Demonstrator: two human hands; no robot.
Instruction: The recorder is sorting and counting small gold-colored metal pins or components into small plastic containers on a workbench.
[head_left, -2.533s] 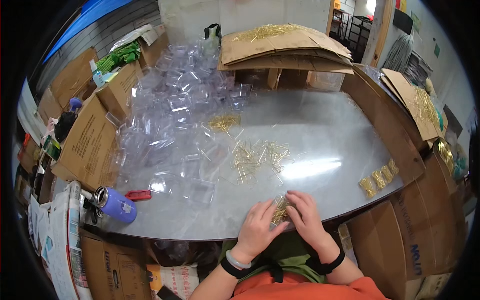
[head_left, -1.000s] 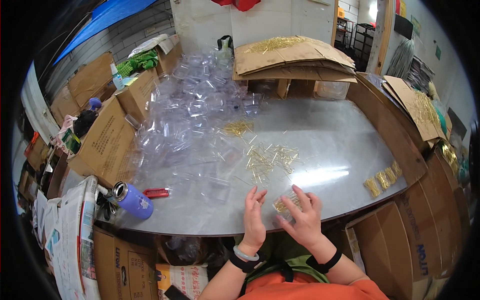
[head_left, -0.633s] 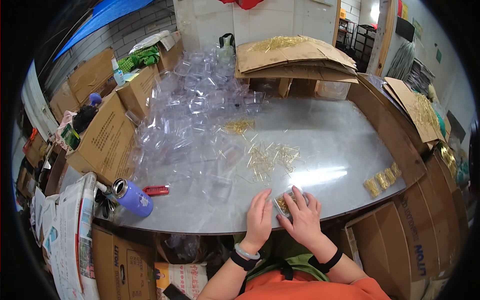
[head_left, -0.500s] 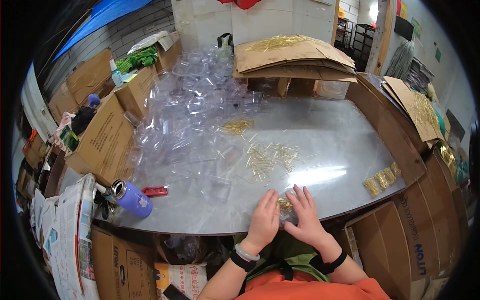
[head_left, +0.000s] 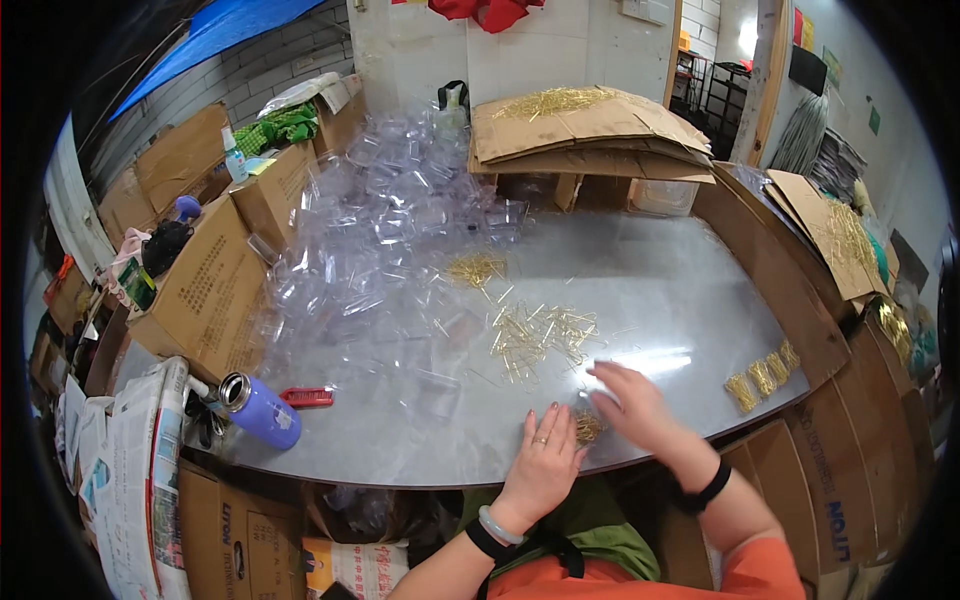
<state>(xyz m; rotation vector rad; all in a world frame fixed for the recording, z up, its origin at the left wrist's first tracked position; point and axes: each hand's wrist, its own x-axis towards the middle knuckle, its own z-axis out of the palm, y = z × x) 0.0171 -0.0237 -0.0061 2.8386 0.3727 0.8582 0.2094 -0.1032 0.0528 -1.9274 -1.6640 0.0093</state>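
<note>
Near the front edge of the grey table [head_left: 690, 290], a small bundle of thin gold wire pieces [head_left: 588, 427] sits between my hands. My left hand [head_left: 545, 455] lies on its left side with fingers stretched out, touching or nearly touching it. Above and to its right hovers my right hand [head_left: 640, 410], fingers apart and slightly blurred, holding nothing that I can see. Beyond them, loose gold wire pieces [head_left: 540, 335] are scattered, with a denser heap [head_left: 474, 268] behind. Several similar gold bundles [head_left: 762, 376] stand in a row by the right edge.
Clear plastic cases [head_left: 390, 215] pile up across the table's left side. A purple bottle [head_left: 262, 412] without a lid and a red-handled tool [head_left: 307, 397] are at front left. Stacked cardboard [head_left: 590, 135] carries more gold wire at the back. Cardboard boards [head_left: 775, 260] border the right.
My right hand has lifted away from the bundle, up and to the right. The left hand stays beside it, and more of the bundle now shows.
</note>
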